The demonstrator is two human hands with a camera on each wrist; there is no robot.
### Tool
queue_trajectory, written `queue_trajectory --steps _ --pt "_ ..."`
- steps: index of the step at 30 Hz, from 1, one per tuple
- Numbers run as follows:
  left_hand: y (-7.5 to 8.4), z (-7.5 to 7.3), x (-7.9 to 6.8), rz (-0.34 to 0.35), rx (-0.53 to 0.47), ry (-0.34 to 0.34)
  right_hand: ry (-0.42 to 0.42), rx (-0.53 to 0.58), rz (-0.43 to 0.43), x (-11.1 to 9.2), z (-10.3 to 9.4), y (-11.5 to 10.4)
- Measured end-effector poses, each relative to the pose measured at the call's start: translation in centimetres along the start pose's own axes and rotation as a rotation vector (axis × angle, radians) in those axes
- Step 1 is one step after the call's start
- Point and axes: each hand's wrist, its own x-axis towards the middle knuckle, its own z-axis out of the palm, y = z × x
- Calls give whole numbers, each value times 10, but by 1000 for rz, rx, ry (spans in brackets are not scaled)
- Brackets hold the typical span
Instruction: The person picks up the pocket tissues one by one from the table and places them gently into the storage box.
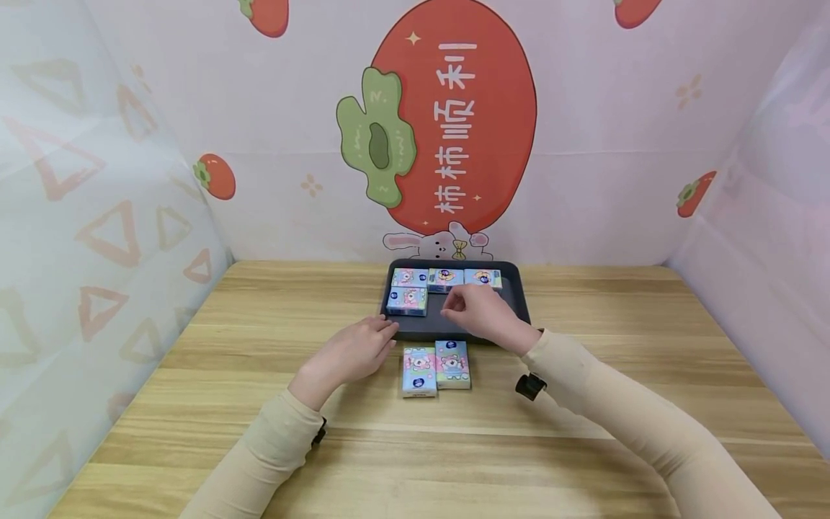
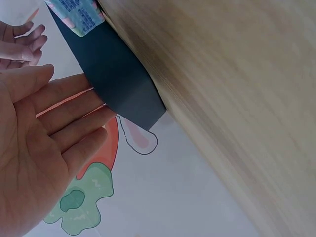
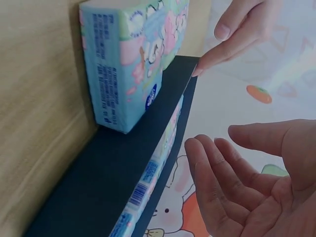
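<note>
Hovering over the dark tray [image 1: 415,336] in the head view, the right hand [image 1: 483,313] holds nothing that shows, its fingers bent toward the thumb. Inside lie the far row of packets [image 1: 445,280], three across, and the near-left packet [image 1: 407,300] in front of the leftmost. The left table packet [image 1: 418,372] and the right table packet [image 1: 452,365] lie side by side on the wooden table [image 1: 454,461], before the near wall. A low sweep of the right wrist could catch that wall and drag the tray toward the person.

In the left wrist view, the left hand [image 2: 39,133] is empty, its fingers extended and its fingertips at the tray's edge. A hard sideways push there might skew the tray (it looks light, though its weight cannot be read) and jostle the packets inside.

In the right wrist view, a gap separates the right thumb from its fingers, so nothing is pinched. The table packets sit close to the outer wall; were the tray to slide toward the person, it would probably shove them out of line.
</note>
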Motion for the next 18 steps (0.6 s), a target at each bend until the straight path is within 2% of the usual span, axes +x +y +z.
queue_trajectory --steps 8,18 --pt "1 0 -1 -3 -5 1 9 -13 -19 -10 2 4" --pt "1 0 0 -10 -2 -2 -12 -12 23 -19 6 7"
